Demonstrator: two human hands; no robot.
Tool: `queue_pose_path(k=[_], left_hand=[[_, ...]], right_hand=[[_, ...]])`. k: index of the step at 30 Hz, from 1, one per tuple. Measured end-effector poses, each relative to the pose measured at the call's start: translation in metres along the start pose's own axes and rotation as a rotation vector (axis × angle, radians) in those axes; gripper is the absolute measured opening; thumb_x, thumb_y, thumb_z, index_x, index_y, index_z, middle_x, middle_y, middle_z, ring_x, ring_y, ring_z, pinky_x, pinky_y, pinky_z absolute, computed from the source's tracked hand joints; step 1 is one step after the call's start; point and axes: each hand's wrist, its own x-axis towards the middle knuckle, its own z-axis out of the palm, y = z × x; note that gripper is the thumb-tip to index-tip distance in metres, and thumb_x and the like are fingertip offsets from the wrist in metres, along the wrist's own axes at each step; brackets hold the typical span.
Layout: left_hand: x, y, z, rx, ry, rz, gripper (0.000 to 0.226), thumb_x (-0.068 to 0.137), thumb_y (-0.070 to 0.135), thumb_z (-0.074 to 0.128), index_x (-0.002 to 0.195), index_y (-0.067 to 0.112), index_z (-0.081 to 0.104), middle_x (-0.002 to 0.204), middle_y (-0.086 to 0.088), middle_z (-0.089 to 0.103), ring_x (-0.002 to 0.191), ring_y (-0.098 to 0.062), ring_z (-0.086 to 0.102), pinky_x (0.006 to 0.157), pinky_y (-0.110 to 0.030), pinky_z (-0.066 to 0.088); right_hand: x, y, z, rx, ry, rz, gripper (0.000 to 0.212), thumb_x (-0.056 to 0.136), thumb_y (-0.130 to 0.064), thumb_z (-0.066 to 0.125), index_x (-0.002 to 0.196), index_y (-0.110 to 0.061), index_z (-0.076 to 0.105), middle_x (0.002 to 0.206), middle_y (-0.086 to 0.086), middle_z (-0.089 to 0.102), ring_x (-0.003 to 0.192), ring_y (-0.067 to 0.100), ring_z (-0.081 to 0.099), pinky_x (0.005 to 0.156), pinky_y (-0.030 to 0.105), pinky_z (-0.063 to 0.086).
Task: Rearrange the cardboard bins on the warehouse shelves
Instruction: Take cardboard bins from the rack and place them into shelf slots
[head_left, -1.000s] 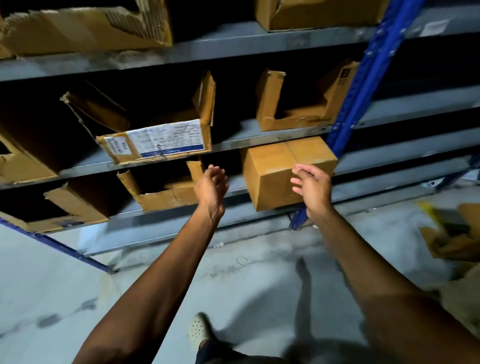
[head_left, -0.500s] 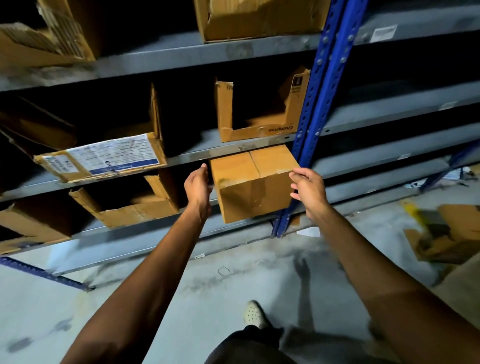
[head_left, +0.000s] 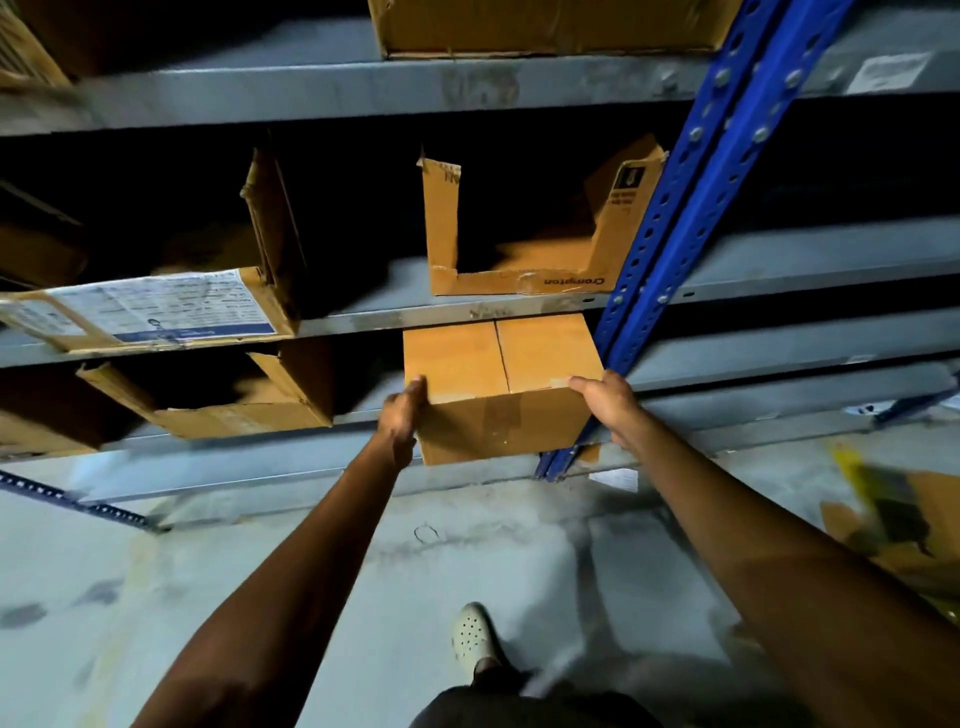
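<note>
A closed brown cardboard box (head_left: 498, 384) sits on the low grey shelf (head_left: 779, 358), its front sticking out past the shelf edge. My left hand (head_left: 402, 415) presses flat on the box's left side. My right hand (head_left: 605, 397) grips its top right corner, next to the blue upright post (head_left: 691, 208). An open cut-front cardboard bin (head_left: 524, 280) stands on the shelf directly above the box. Another cut bin (head_left: 234, 415) sits to the left on the same low shelf.
A bin with a printed paper label (head_left: 156, 312) juts out on the middle shelf at left. A larger box (head_left: 545, 26) rests on the top shelf. Flattened cardboard scraps (head_left: 893, 519) lie on the concrete floor at right. My shoe (head_left: 472, 636) is below.
Both hands have closed in on the brown box and now touch its two sides. The view has shifted closer to the shelf.
</note>
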Motion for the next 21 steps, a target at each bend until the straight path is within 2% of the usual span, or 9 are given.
queue_pose_path(k=[1, 3, 5, 8, 10, 12, 14, 18, 21], left_hand=[[0.0, -0.004, 0.003, 0.015, -0.001, 0.003, 0.058, 0.096, 0.052, 0.048, 0.137, 0.01, 0.047, 0.142, -0.014, 0.047, 0.112, -0.027, 0.046, 0.085, -0.038, 0.039], [0.001, -0.012, 0.007, 0.009, 0.048, 0.039, 0.059, 0.097, 0.052, 0.046, 0.139, 0.012, 0.046, 0.143, -0.012, 0.047, 0.125, -0.029, 0.045, 0.101, -0.043, 0.04], [-0.002, -0.017, 0.014, -0.018, 0.094, 0.098, 0.052, 0.099, 0.048, 0.045, 0.136, 0.012, 0.05, 0.135, -0.008, 0.053, 0.125, -0.027, 0.047, 0.108, -0.047, 0.037], [-0.016, -0.031, 0.02, -0.015, 0.109, 0.125, 0.052, 0.099, 0.048, 0.044, 0.136, 0.012, 0.054, 0.132, -0.007, 0.057, 0.123, -0.027, 0.051, 0.105, -0.044, 0.041], [-0.033, -0.043, 0.024, -0.04, 0.13, 0.134, 0.045, 0.101, 0.042, 0.043, 0.132, 0.011, 0.056, 0.124, -0.004, 0.06, 0.112, -0.023, 0.054, 0.093, -0.038, 0.043], [-0.049, -0.055, 0.029, -0.056, 0.149, 0.141, 0.034, 0.103, 0.036, 0.041, 0.123, 0.014, 0.057, 0.107, 0.002, 0.06, 0.1, -0.019, 0.052, 0.084, -0.034, 0.038], [-0.067, -0.071, 0.035, -0.063, 0.159, 0.143, 0.026, 0.103, 0.036, 0.04, 0.115, 0.02, 0.056, 0.1, 0.006, 0.059, 0.1, -0.019, 0.051, 0.084, -0.033, 0.035], [-0.105, -0.1, 0.047, -0.088, 0.211, 0.096, 0.041, 0.1, 0.042, 0.045, 0.132, 0.017, 0.054, 0.119, 0.002, 0.057, 0.105, -0.017, 0.051, 0.086, -0.033, 0.037], [-0.139, -0.133, 0.058, -0.115, 0.251, 0.08, 0.048, 0.1, 0.046, 0.044, 0.138, 0.017, 0.048, 0.121, 0.003, 0.054, 0.108, -0.018, 0.05, 0.087, -0.034, 0.037]], right_hand=[[0.003, 0.002, 0.0, 0.002, -0.013, 0.009, 0.08, 0.087, -0.044, 0.063, 0.147, -0.004, 0.028, 0.15, 0.015, 0.037, 0.133, 0.033, 0.041, 0.108, 0.043, 0.037], [0.011, 0.004, -0.002, 0.027, -0.014, 0.019, 0.089, 0.081, -0.05, 0.065, 0.15, -0.01, 0.024, 0.153, 0.014, 0.034, 0.133, 0.033, 0.041, 0.108, 0.048, 0.039], [0.022, 0.008, -0.009, 0.047, -0.032, 0.03, 0.096, 0.078, -0.054, 0.065, 0.153, -0.018, 0.018, 0.157, 0.01, 0.026, 0.136, 0.032, 0.038, 0.107, 0.05, 0.039], [0.034, 0.016, -0.025, 0.074, -0.085, 0.042, 0.086, 0.085, -0.054, 0.062, 0.153, -0.023, 0.021, 0.156, 0.007, 0.03, 0.128, 0.031, 0.046, 0.096, 0.044, 0.048], [0.041, 0.027, -0.034, 0.034, -0.157, 0.057, 0.075, 0.088, -0.055, 0.058, 0.149, -0.02, 0.031, 0.147, 0.007, 0.042, 0.118, 0.03, 0.051, 0.088, 0.041, 0.05], [0.038, 0.039, -0.039, -0.027, -0.206, 0.057, 0.064, 0.09, -0.056, 0.056, 0.137, -0.013, 0.046, 0.126, 0.007, 0.051, 0.108, 0.029, 0.053, 0.087, 0.042, 0.05], [0.032, 0.055, -0.044, -0.087, -0.215, 0.035, 0.061, 0.086, -0.062, 0.057, 0.122, -0.013, 0.056, 0.116, 0.007, 0.055, 0.102, 0.029, 0.054, 0.087, 0.044, 0.052], [0.017, 0.084, -0.05, -0.174, -0.111, -0.088, 0.069, 0.067, -0.083, 0.052, 0.09, -0.018, 0.056, 0.107, 0.015, 0.065, 0.098, 0.033, 0.061, 0.077, 0.039, 0.05], [0.001, 0.105, -0.046, -0.102, -0.072, -0.076, 0.078, 0.068, -0.077, 0.056, 0.102, -0.006, 0.061, 0.113, 0.015, 0.064, 0.106, 0.034, 0.06, 0.086, 0.041, 0.05]])
